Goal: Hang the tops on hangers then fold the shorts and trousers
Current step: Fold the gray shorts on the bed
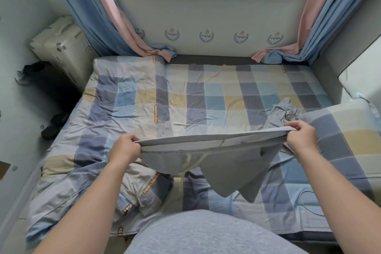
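Observation:
I hold a pair of grey shorts (226,167) stretched by the waistband above the bed (206,99). My left hand (125,146) pinches the left end of the waistband, and my right hand (299,136) pinches the right end. The legs of the shorts hang down toward me, their hems pointing at the near edge of the bed. A second crumpled grey garment (284,113) lies on the checked sheet just beyond my right hand. No hangers are in view.
A checked quilt (123,97) lies bunched over the bed's left half. A matching pillow (346,130) sits at the right. A cream suitcase (61,41) stands in the far left corner, with dark slippers (53,126) on the floor. Blue and pink curtains flank the window.

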Demonstrator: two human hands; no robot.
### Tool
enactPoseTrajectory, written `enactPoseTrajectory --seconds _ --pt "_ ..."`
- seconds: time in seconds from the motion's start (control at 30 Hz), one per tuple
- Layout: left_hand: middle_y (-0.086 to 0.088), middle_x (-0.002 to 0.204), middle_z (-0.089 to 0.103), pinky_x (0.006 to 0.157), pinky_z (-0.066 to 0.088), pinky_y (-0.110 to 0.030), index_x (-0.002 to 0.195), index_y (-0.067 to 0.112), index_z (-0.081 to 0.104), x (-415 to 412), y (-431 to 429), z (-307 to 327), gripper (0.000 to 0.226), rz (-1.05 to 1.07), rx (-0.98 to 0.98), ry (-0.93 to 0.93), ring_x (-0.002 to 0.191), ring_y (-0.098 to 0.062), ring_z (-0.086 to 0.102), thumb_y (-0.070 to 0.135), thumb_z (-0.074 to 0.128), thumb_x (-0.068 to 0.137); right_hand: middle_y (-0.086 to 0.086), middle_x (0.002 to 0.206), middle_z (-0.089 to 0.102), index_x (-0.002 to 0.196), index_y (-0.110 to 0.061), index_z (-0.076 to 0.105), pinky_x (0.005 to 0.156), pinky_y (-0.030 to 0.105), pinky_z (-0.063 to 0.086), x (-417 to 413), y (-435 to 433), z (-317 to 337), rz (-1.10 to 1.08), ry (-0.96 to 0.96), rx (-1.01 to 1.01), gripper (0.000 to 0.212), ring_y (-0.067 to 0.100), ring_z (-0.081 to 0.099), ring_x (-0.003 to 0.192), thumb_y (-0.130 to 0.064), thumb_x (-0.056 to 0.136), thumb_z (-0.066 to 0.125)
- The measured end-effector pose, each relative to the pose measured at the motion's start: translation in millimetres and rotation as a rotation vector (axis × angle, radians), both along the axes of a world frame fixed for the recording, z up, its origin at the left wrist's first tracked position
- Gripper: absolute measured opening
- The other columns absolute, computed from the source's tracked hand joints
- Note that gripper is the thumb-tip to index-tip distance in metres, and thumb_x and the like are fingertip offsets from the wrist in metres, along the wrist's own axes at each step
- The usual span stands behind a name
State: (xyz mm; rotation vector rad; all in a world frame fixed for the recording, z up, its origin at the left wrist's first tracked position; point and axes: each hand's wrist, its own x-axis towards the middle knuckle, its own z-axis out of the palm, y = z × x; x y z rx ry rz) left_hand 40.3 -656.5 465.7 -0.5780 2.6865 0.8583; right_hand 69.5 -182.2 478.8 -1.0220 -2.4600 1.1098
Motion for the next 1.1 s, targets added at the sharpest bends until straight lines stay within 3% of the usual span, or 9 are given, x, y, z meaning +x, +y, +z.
enactPoseTrajectory --seconds 0.13,0.23,0.3,0.43,0.6,0.73,0.83,0.97,1.1 --pt "-0.018 0.088 0.066 0.059 0.052 -0.031 0.097 0.006 0.065 -3.8 -14.3 -3.5 0.030 0.195 0.340 -0.094 0.070 -0.030 0.065 -0.006 0.038 0.094 0.018 0.089 0.068 0.097 -0.008 0.073 0.061 0.027 0.043 -3.1 11.4 -7.1 -0.072 -0.041 -0.174 0.037 0.028 0.053 0.070 0.011 0.083 0.044" --pt "-0.019 0.084 0.061 0.055 0.050 -0.027 0.096 0.006 0.063 -5.1 -19.9 -7.4 0.032 0.290 0.477 -0.109 0.065 -0.027 0.057 -0.009 0.035 0.095 0.010 0.076 0.060 0.097 -0.011 0.071 0.033 0.017 0.037 -5.5 13.7 -4.9 -0.088 -0.064 -0.284 0.035 0.024 0.050 0.055 0.009 0.090 0.044" --pt "-0.017 0.080 0.059 0.045 0.049 -0.020 0.091 0.008 0.063 -8.8 -27.2 -9.1 0.034 0.346 0.545 -0.092 0.062 -0.025 0.055 -0.010 0.035 0.094 0.008 0.075 0.060 0.097 -0.013 0.070 0.030 0.015 0.035 -6.6 14.1 -1.0 -0.085 -0.079 -0.317 0.034 0.023 0.053 0.054 0.008 0.092 0.045" --pt "-0.018 0.081 0.059 0.039 0.049 -0.019 0.084 0.011 0.065 -17.0 -43.3 -11.9 0.038 0.429 0.624 -0.111 0.063 -0.027 0.056 -0.010 0.035 0.094 0.010 0.076 0.059 0.088 -0.015 0.069 0.030 0.014 0.031 -6.3 14.6 3.7 -0.126 -0.099 -0.406 0.042 0.020 0.049 0.051 0.010 0.091 0.036" --pt "-0.011 0.075 0.049 0.039 0.052 -0.021 0.081 0.007 0.055 -17.1 -38.8 -16.9 0.032 0.720 0.946 -0.150 0.067 -0.016 0.047 -0.010 0.032 0.096 0.008 0.071 0.049 0.080 -0.015 0.062 0.031 0.010 0.029 -9.9 5.8 3.1 -0.233 -0.072 -0.715 0.042 0.006 0.039 0.032 0.007 0.095 0.030" --pt "-0.003 0.038 0.036 0.039 0.052 -0.022 0.069 0.008 0.043 -15.9 -26.3 -16.6 0.036 0.865 1.130 -0.149 0.039 -0.009 0.041 -0.010 0.023 0.094 0.010 0.069 0.049 0.079 -0.011 0.054 0.033 0.014 0.041 -9.8 -1.9 1.9 -0.279 -0.019 -0.977 0.034 0.013 0.051 0.050 0.006 0.098 0.031" --pt "-0.002 0.033 0.036 0.042 0.055 -0.024 0.071 0.009 0.045 -13.5 -19.8 -12.8 0.037 0.898 1.237 -0.105 0.027 -0.008 0.040 -0.004 0.028 0.100 0.008 0.053 0.062 0.081 -0.007 0.055 0.041 0.020 0.053 -5.8 -6.2 3.8 -0.259 -0.008 -1.081 0.032 0.017 0.064 0.051 0.006 0.097 0.031" --pt "-0.009 0.059 0.051 0.058 0.059 -0.029 0.080 0.006 0.051 -13.6 -20.1 -6.9 0.029 0.894 1.341 -0.094 0.057 -0.014 0.048 0.002 0.031 0.100 0.012 0.059 0.069 0.087 -0.002 0.057 0.050 0.028 0.060 -0.4 -8.2 10.8 -0.226 0.054 -1.209 0.017 0.018 0.070 0.052 0.001 0.096 0.043" --pt "-0.006 0.058 0.041 0.083 0.054 -0.037 0.085 0.007 0.048 -16.3 -20.6 3.6 0.014 0.814 1.464 -0.116 0.048 -0.015 0.044 0.002 0.035 0.088 0.015 0.080 0.073 0.094 -0.002 0.060 0.070 0.037 0.063 3.4 -8.4 16.6 -0.127 0.103 -1.308 0.005 0.024 0.076 0.073 0.000 0.094 0.055"
